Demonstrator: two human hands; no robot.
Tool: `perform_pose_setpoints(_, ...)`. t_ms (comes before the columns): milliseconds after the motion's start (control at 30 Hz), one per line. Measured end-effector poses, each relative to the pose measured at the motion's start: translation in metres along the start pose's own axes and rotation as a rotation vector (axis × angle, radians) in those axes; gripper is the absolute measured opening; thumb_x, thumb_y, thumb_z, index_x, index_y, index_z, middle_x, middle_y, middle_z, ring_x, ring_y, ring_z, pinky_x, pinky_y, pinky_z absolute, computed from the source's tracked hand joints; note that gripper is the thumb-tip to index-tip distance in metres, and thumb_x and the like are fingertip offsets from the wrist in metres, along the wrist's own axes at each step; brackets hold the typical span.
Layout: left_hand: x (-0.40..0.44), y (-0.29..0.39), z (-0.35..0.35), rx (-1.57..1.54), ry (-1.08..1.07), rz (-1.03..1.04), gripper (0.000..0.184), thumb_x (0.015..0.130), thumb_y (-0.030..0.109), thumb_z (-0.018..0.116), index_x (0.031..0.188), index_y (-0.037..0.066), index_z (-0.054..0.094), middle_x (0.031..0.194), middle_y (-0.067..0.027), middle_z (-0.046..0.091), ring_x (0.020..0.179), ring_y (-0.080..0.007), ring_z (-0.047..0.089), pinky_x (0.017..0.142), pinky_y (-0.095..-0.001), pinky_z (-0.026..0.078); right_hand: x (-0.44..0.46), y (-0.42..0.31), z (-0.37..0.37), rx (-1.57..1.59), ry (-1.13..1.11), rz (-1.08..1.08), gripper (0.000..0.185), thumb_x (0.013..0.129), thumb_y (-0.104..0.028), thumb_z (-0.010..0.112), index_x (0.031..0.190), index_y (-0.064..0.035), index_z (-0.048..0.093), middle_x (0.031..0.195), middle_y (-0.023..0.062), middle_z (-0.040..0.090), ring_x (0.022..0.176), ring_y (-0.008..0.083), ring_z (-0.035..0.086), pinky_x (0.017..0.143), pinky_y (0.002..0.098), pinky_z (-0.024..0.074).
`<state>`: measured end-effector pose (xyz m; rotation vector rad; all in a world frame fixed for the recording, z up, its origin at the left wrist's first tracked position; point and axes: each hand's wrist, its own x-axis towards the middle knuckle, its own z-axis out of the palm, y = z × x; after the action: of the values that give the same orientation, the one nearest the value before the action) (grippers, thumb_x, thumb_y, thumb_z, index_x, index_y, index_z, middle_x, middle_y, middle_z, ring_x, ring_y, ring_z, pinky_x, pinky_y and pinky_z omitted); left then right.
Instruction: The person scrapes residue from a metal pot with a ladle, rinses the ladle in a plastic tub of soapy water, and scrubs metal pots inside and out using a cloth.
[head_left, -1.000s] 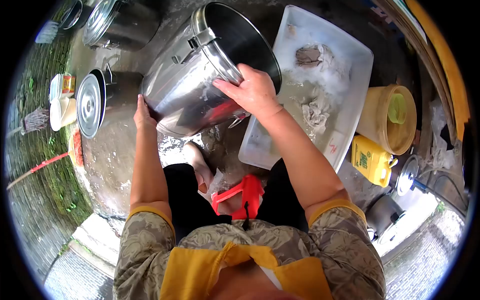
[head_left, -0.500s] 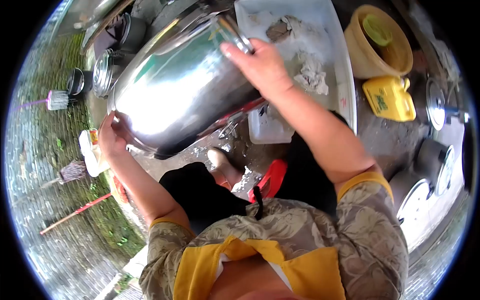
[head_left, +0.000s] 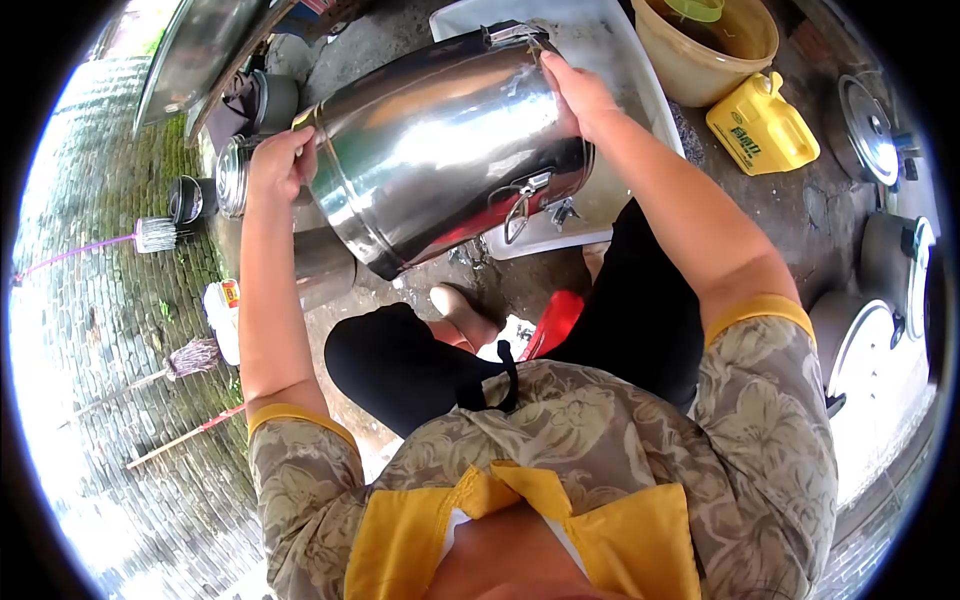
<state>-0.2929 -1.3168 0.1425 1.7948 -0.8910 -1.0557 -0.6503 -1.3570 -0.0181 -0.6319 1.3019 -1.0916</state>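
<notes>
A large, shiny stainless steel barrel [head_left: 440,150] lies on its side in the air between my hands. My left hand [head_left: 283,165] is closed on the rim at its left end. At the opposite end, my right hand [head_left: 582,95] grips the barrel's edge, fingertips partly hidden behind it. A metal latch [head_left: 522,200] hangs on the side facing me. Under the right end is a white plastic tub [head_left: 655,90] of cloudy water, largely covered by the barrel.
To the right stand a beige bucket [head_left: 700,72], a yellow jug [head_left: 762,125] and several lidded pots [head_left: 855,345]. A mop [head_left: 192,357] and a brush [head_left: 155,235] lie on the brick ground at left. A red slipper [head_left: 555,322] is below me.
The barrel has turned, bringing its latch side into fuller view. My left hand has moved up and away from me; the right end of the barrel now covers the cloth in the tub.
</notes>
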Motion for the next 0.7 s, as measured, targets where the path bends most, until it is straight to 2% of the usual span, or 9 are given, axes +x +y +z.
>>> perform_pose_setpoints(167,0.002,0.006,0.024,0.047,-0.017,-0.065,0.009,0.082,0.006,0.064,0.078,0.0,0.059,0.066,-0.0062,0.058,0.053,-0.015,0.054,0.043,-0.0272,0.04,0.026,-0.006,-0.021,-0.034,-0.08,0.056,0.052,0.078,-0.052,0.063,0.058,-0.0044,0.054,0.049,0.0057,0.049,0.036,0.0173,0.04,0.036,0.0335,0.031)
perform_pose_setpoints(233,0.013,0.0,0.019,0.025,-0.056,-0.122,0.007,0.081,0.003,0.065,0.082,0.0,0.059,0.077,-0.006,0.06,0.063,-0.0141,0.059,0.052,-0.0227,0.048,0.026,-0.004,-0.024,-0.045,-0.093,0.062,0.054,0.078,-0.053,0.062,0.055,-0.0047,0.052,0.047,0.0059,0.047,0.035,0.018,0.04,0.036,0.0336,0.0305)
perform_pose_setpoints(300,0.018,-0.009,0.02,0.026,-0.03,-0.146,0.007,0.082,0.004,0.065,0.082,0.001,0.059,0.078,-0.0062,0.06,0.064,-0.0136,0.059,0.053,-0.0226,0.048,0.023,-0.013,-0.024,-0.164,-0.062,0.062,0.057,0.078,-0.054,0.06,0.052,-0.0046,0.051,0.046,0.0067,0.047,0.035,0.0189,0.042,0.038,0.0343,0.032)
perform_pose_setpoints(433,-0.006,-0.022,0.033,-0.149,0.196,-0.238,0.006,0.085,0.009,0.064,0.083,0.004,0.06,0.073,-0.0024,0.06,0.055,-0.0106,0.056,0.047,-0.0205,0.044,0.021,-0.024,-0.02,-0.223,-0.077,-0.007,0.056,0.078,-0.055,0.06,0.054,-0.0044,0.053,0.045,0.0059,0.047,0.035,0.0192,0.043,0.039,0.0345,0.0329)
perform_pose_setpoints(500,-0.011,-0.046,0.028,-0.103,0.137,-0.039,0.008,0.087,0.011,0.062,0.084,0.004,0.059,0.072,-0.0002,0.059,0.058,-0.0081,0.056,0.047,-0.0216,0.042,0.021,-0.029,-0.015,-0.299,-0.038,-0.065,0.052,0.076,-0.058,0.063,0.067,-0.0064,0.059,0.058,0.0016,0.051,0.045,0.0127,0.042,0.044,0.0302,0.0328)
perform_pose_setpoints(533,-0.012,-0.057,0.028,-0.119,0.175,0.017,0.009,0.088,0.014,0.06,0.086,0.005,0.06,0.07,0.0016,0.058,0.056,-0.0071,0.054,0.046,-0.0213,0.041,0.013,-0.035,-0.015,-0.3,-0.04,-0.074,0.046,0.077,-0.053,0.064,0.07,-0.0076,0.06,0.065,0.0007,0.055,0.054,0.0111,0.046,0.05,0.0279,0.0351)
perform_pose_setpoints(567,-0.022,-0.057,0.033,-0.193,0.266,-0.015,0.009,0.088,0.014,0.06,0.088,0.006,0.062,0.068,0.0022,0.058,0.055,-0.0066,0.053,0.045,-0.0223,0.04,0.015,-0.035,-0.011,-0.31,-0.053,-0.086,0.046,0.077,-0.053,0.064,0.07,-0.0076,0.06,0.065,0.0007,0.055,0.054,0.0111,0.046,0.05,0.0279,0.0351)
perform_pose_setpoints(633,-0.025,-0.068,0.011,-0.203,0.153,-0.149,0.008,0.088,0.014,0.061,0.091,0.006,0.062,0.069,0.0021,0.058,0.055,-0.0061,0.052,0.045,-0.0225,0.039,0.025,-0.03,-0.008,-0.246,-0.175,-0.115,0.041,0.079,-0.047,0.065,0.076,-0.0063,0.063,0.07,0.0001,0.058,0.064,0.0113,0.051,0.057,0.0267,0.039)
perform_pose_setpoints(700,-0.02,-0.088,0.002,-0.318,0.231,-0.12,0.01,0.088,0.014,0.061,0.092,0.005,0.062,0.072,0.0008,0.059,0.056,-0.007,0.054,0.045,-0.0234,0.041,0.012,-0.041,-0.002,-0.281,-0.28,-0.169,0.039,0.077,-0.041,0.069,0.079,-0.0027,0.061,0.072,0.0039,0.062,0.064,0.0117,0.058,0.054,0.0281,0.0425)
